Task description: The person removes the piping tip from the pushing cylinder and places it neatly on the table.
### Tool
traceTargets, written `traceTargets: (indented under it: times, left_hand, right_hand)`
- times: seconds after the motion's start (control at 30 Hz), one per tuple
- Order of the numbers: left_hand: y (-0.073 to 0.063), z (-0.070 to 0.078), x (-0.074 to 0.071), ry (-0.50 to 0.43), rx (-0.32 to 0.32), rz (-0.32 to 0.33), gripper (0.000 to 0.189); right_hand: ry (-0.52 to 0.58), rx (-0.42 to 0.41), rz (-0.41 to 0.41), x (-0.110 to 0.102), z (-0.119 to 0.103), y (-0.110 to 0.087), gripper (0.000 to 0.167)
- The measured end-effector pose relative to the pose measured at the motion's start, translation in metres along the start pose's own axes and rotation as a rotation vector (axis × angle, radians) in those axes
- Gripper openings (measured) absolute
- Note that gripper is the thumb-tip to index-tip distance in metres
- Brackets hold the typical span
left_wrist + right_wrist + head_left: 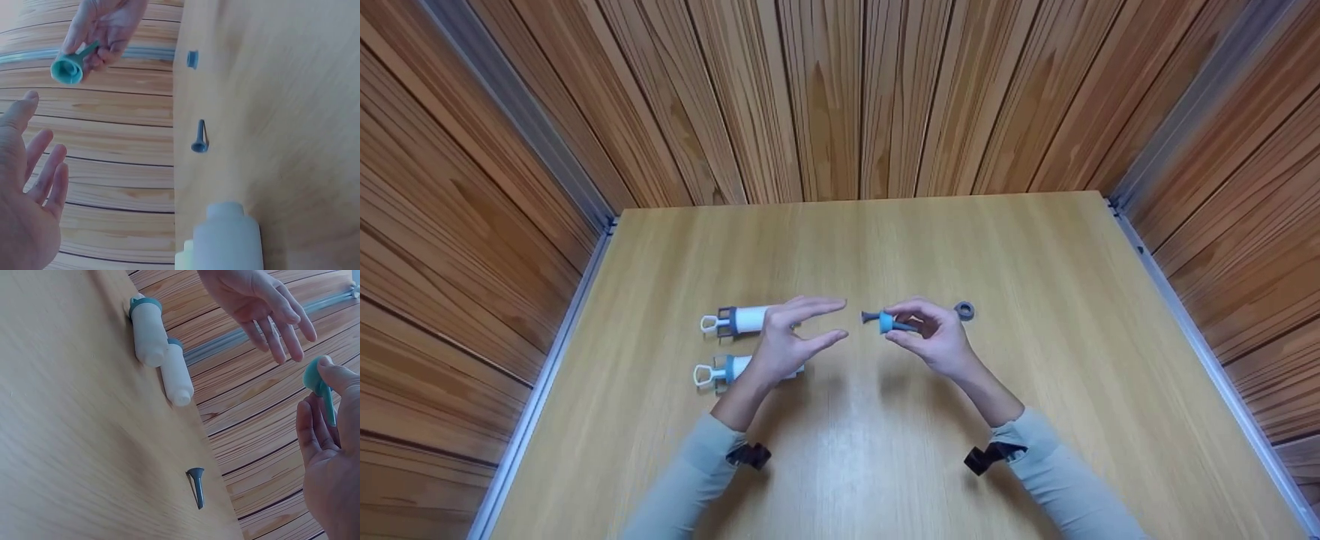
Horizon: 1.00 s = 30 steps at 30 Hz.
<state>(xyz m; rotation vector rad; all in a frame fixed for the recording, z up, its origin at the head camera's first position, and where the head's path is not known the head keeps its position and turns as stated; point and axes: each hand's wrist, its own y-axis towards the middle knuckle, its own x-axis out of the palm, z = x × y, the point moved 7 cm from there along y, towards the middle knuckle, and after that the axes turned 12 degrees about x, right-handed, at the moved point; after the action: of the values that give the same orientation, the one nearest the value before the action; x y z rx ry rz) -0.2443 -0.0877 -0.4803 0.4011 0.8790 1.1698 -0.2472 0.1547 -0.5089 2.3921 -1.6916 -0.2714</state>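
My right hand (941,341) pinches a teal nozzle, a cup-shaped piece (886,322) with a thin stem, between thumb and fingers above the table. In the left wrist view the open mouth of this teal nozzle (67,70) faces the left hand. My left hand (789,341) hovers with fingers spread and nothing in its grasp. Behind and below it lie two white cylinders with loop handles, one with a dark blue collar (750,319), the other with a teal collar (729,369); the hand partly covers both. A dark blue-grey flared nozzle (196,486) lies on the table between the hands.
A dark grey-blue ring (964,310) lies on the table just beyond the right hand. The wooden tabletop (840,247) is bounded by wood-plank walls (832,97) at the back and sides, with metal rails (1200,345) along the side edges.
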Motion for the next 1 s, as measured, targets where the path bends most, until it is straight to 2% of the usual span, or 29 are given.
traceTargets:
  times: [0.1, 0.3, 0.53, 0.77, 1.0]
  left_hand:
    - [0.003, 0.001, 0.006, -0.014, 0.005, -0.002, 0.038]
    - [0.006, 0.002, 0.015, -0.029, -0.025, -0.004, 0.036]
    - [0.01, 0.002, 0.026, -0.051, -0.019, -0.012, 0.033]
    - [0.008, -0.002, 0.03, -0.089, -0.084, -0.017, 0.031]
    - [0.01, 0.0, 0.03, -0.101, -0.08, -0.021, 0.03]
  right_hand:
    - [0.001, 0.002, 0.008, 0.002, 0.0, 0.001, 0.035]
    - [0.018, 0.0, -0.005, 0.008, -0.001, 0.003, 0.035]
    - [0.069, 0.013, -0.017, 0.013, 0.0, 0.005, 0.035]
    - [0.05, 0.022, -0.004, 0.015, -0.001, 0.006, 0.034]
    - [0.051, 0.021, -0.005, 0.016, -0.003, 0.007, 0.035]
